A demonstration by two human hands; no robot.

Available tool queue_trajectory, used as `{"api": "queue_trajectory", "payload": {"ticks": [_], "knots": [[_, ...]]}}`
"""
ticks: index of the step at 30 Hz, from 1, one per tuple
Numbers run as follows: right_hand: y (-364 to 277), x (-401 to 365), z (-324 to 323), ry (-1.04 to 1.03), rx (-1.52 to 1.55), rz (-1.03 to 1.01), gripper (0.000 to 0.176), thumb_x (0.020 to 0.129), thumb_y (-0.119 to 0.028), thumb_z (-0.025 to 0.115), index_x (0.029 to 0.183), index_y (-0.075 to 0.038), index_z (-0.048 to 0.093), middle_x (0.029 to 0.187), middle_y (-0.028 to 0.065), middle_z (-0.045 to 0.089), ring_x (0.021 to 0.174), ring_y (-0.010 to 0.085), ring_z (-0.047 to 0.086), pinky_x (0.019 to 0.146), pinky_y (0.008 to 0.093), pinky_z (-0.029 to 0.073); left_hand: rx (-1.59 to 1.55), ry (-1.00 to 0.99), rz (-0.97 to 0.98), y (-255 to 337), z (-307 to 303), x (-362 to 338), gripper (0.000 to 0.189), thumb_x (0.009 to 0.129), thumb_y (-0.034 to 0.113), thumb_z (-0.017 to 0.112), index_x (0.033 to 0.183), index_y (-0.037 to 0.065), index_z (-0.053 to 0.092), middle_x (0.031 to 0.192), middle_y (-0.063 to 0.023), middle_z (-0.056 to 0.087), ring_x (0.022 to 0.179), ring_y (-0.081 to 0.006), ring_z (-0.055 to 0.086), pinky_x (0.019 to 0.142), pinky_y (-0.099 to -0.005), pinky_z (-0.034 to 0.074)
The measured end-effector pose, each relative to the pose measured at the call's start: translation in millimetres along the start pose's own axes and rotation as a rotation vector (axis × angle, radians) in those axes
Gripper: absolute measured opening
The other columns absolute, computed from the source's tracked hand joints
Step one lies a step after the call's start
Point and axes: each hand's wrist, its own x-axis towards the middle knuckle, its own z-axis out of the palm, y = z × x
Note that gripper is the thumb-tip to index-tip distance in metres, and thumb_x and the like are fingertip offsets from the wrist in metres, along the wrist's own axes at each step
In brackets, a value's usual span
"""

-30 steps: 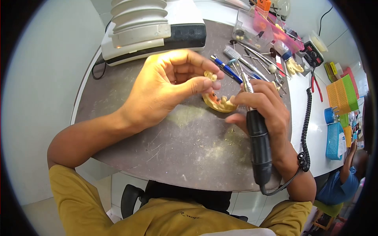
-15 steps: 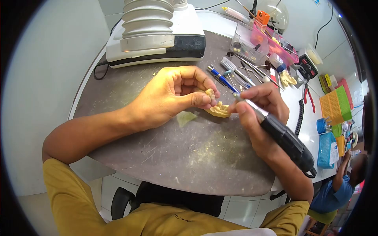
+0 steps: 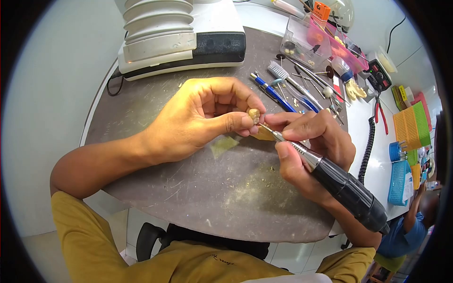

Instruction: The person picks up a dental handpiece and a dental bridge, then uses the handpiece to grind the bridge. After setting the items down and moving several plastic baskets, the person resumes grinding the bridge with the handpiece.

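Note:
My left hand (image 3: 203, 118) pinches a small cream tooth piece (image 3: 254, 115) between thumb and fingers, over the dark round worktop (image 3: 188, 188). My right hand (image 3: 306, 146) grips a black and silver rotary handpiece (image 3: 339, 181) like a pen, its thin tip touching the tooth piece. A yellow dental cast (image 3: 262, 134) lies on the worktop just under both hands, mostly hidden by my fingers.
A white dust-extractor unit (image 3: 174, 35) stands at the back. Brushes, blue pens and metal tools (image 3: 292, 85) lie to the right, beside clear and pink boxes (image 3: 316, 40). A coiled black cord (image 3: 368, 146), orange and blue baskets (image 3: 408, 125) and another person (image 3: 406, 221) are at the far right.
My right hand turned the handpiece from upright to slanted and brought its tip onto the tooth piece. My left hand lowered the piece closer to the cast.

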Motion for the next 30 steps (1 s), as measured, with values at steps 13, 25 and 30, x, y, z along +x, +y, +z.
{"api": "queue_trajectory", "payload": {"ticks": [13, 25, 30], "knots": [[1, 4, 7, 0.052, -0.062, -0.089, 0.02, 0.074, 0.01, 0.066, 0.088, 0.001, 0.056, 0.091, 0.015, 0.065, 0.097, 0.0267, 0.067, 0.088, 0.0373, 0.051, 0.025, -0.015, 0.009, -2, -1, 0, 0.019, 0.09, 0.008, 0.066, 0.106, -0.001, 0.059, 0.093, -0.006, 0.065, 0.087, -0.0125, 0.065, 0.079, -0.0267, 0.054], [5, 3, 5, 0.047, -0.057, -0.129, 0.018, 0.074, 0.008, 0.067, 0.088, 0.002, 0.058, 0.088, 0.0126, 0.064, 0.095, 0.0258, 0.066, 0.086, 0.0367, 0.051, 0.015, -0.017, -0.02, -1, 0, -1, 0.019, 0.09, 0.007, 0.065, 0.106, -0.001, 0.059, 0.094, -0.0072, 0.065, 0.087, -0.0118, 0.065, 0.079, -0.0257, 0.054], [5, 5, 6, 0.046, -0.06, -0.124, 0.018, 0.074, 0.008, 0.067, 0.088, 0.002, 0.059, 0.089, 0.0126, 0.065, 0.094, 0.0258, 0.066, 0.086, 0.0364, 0.051, -0.017, -0.012, -0.012, -2, 1, 0, 0.019, 0.09, 0.008, 0.065, 0.106, -0.001, 0.058, 0.094, -0.0074, 0.065, 0.086, -0.0117, 0.065, 0.079, -0.0257, 0.054]]}}
